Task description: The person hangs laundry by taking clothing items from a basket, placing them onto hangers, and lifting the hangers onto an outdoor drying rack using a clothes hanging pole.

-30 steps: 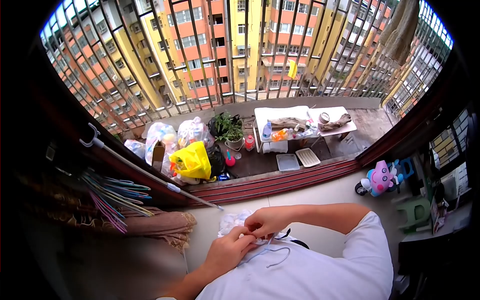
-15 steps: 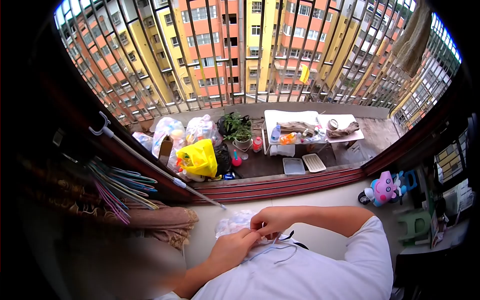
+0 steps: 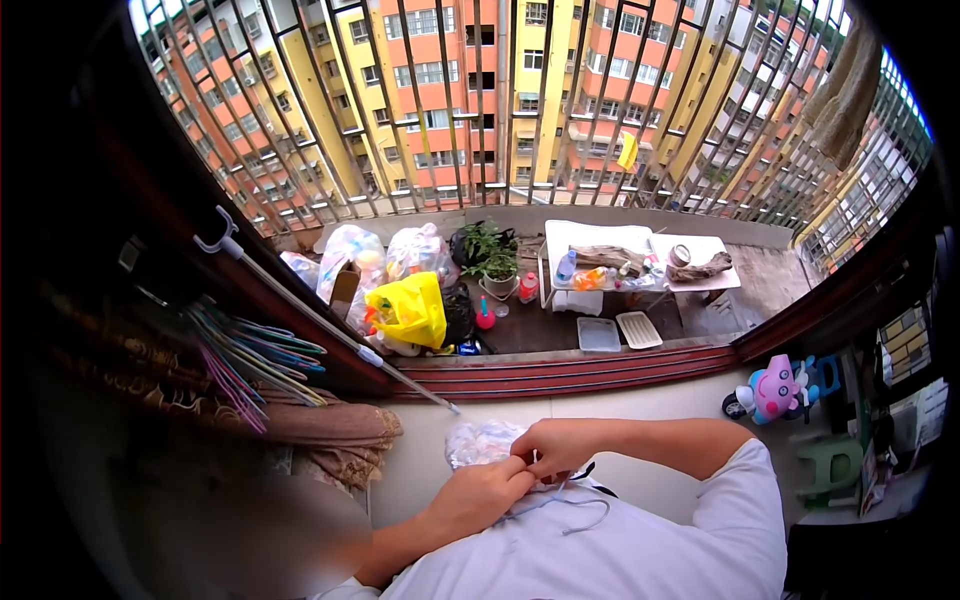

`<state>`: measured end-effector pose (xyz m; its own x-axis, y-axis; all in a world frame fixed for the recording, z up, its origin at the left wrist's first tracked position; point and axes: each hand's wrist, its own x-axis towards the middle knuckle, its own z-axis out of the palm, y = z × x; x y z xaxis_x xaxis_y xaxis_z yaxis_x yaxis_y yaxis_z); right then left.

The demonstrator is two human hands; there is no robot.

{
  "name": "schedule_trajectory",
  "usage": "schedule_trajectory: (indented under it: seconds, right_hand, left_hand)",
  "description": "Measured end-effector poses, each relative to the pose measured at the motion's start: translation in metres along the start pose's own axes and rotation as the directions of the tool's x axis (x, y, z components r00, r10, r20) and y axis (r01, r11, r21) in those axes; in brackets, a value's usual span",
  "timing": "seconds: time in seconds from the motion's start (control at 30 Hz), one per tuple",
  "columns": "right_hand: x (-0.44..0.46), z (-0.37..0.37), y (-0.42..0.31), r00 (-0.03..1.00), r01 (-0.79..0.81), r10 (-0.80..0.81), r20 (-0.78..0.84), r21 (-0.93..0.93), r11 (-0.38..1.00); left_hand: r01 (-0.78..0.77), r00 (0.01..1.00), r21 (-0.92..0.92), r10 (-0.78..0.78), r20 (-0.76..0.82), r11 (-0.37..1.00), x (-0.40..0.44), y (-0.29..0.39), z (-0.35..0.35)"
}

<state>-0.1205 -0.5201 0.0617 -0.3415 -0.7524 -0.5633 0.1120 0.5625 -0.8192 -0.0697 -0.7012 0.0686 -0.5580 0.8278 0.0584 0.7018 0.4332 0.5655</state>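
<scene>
A clear plastic bag (image 3: 478, 442) with pale contents hangs just in front of my body. My left hand (image 3: 478, 497) is closed at the near edge of this bag, its fingers curled inward. Against it, my right hand (image 3: 548, 449) bends down from the wrist, thumb and fingertips pinched together at the bag's gathered top. The fingertips of both hands meet, and what lies between them is partly covered. A grey-blue cord (image 3: 585, 508) trails over the white shirt (image 3: 640, 540) just below the hands.
A metal pole (image 3: 330, 325) leans beside the sliding-door track (image 3: 570, 376). Left are hangers (image 3: 255, 360) and a brown curtain (image 3: 330, 435). Beyond the track stand filled bags, a yellow bag (image 3: 408, 310), a potted plant (image 3: 490, 255) and a white table (image 3: 600, 235). A pink toy (image 3: 774, 388) and green stool (image 3: 832, 465) stand right.
The whole view has shifted slightly, so the scene sits a little to the right. Both hands stay together at the bag's top, with only small finger movement.
</scene>
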Motion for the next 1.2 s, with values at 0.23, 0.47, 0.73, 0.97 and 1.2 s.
schedule_trajectory:
  seconds: [0.23,0.47,0.73,0.97,1.2]
  right_hand:
    - [0.002,0.004,-0.007,1.000,-0.015,0.012,-0.017,-0.177,0.984]
    - [0.019,0.010,0.021,0.990,0.061,-0.087,-0.113,-0.217,0.974]
    - [0.009,0.014,0.013,0.985,0.025,-0.062,-0.159,-0.227,0.974]
    - [-0.031,0.016,0.038,0.875,0.425,-0.472,0.104,0.299,0.854]
    - [-0.024,0.024,0.041,0.910,0.413,-0.414,-0.019,0.116,0.903]
  left_hand:
    - [-0.052,0.998,-0.016,0.052,-0.035,0.999,0.002,0.003,0.001]
    - [-0.041,0.999,0.012,0.041,0.000,0.999,0.001,0.001,0.004]
    - [0.076,0.997,-0.052,-0.075,0.018,0.996,-0.003,0.004,0.000]
    - [0.327,0.945,-0.261,-0.319,0.074,0.908,-0.024,-0.021,-0.023]
    - [0.371,0.925,-0.246,-0.331,0.188,0.895,-0.032,-0.061,-0.038]
